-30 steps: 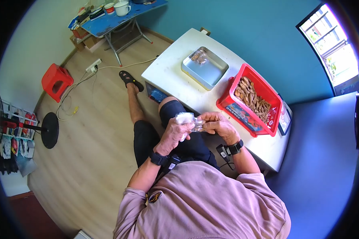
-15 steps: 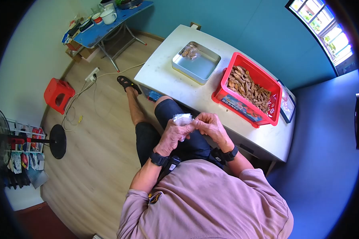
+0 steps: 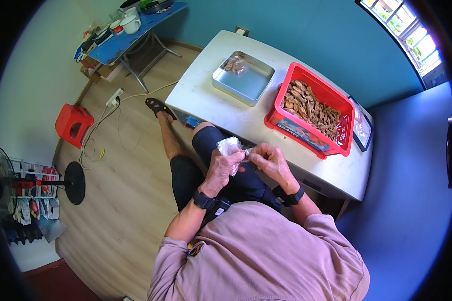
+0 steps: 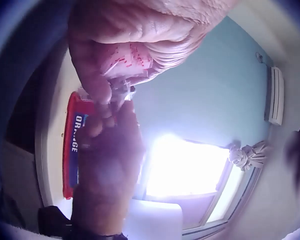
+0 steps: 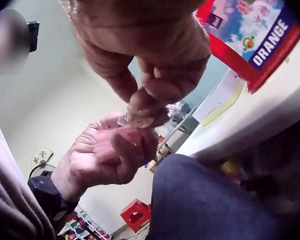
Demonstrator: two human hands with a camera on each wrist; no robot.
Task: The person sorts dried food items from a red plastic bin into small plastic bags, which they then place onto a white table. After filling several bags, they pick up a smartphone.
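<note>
Over the lap in the head view, my left hand (image 3: 219,174) grips a small stack of clear plastic bags (image 3: 228,146). Red print shows on the bags (image 4: 124,59) in the left wrist view, partly covered by the palm. My right hand (image 3: 273,163) is just beside it, thumb and forefinger pinching a bit of clear plastic (image 5: 138,119) at the stack's edge. On the white table, a metal tray (image 3: 252,92) holds a clear bag of brown pieces (image 3: 235,64). Beside it, a red basket (image 3: 344,145) is filled with long brown dried pieces (image 3: 310,108).
The white table (image 3: 201,75) stands in front and to the right, a picture frame (image 3: 361,129) behind the basket. A red stool (image 3: 74,125), a power strip (image 3: 114,97) with cables and a fan (image 3: 74,183) are on the floor at left. A blue folding table (image 3: 116,47) stands farther back.
The clear plastic stretched between the hands a second ago now shows less. My right hand came in close to the left, then drew slightly away. The head view has shifted a little.
</note>
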